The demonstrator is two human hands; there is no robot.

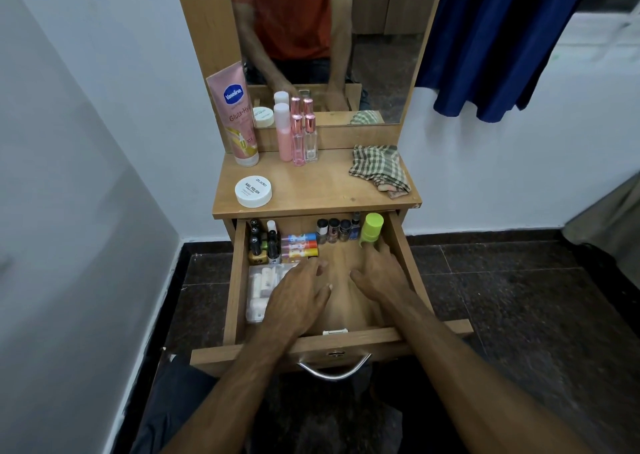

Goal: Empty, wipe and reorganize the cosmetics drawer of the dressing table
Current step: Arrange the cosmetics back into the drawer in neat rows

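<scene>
Drawer [239, 280] | 3 lip balms [299, 245] | left hand [298, 301], right hand [377, 270]: fingers spread, empty

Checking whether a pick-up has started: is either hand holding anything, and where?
Nothing is held. The left hand and right hand hover open inside the drawer.
</scene>
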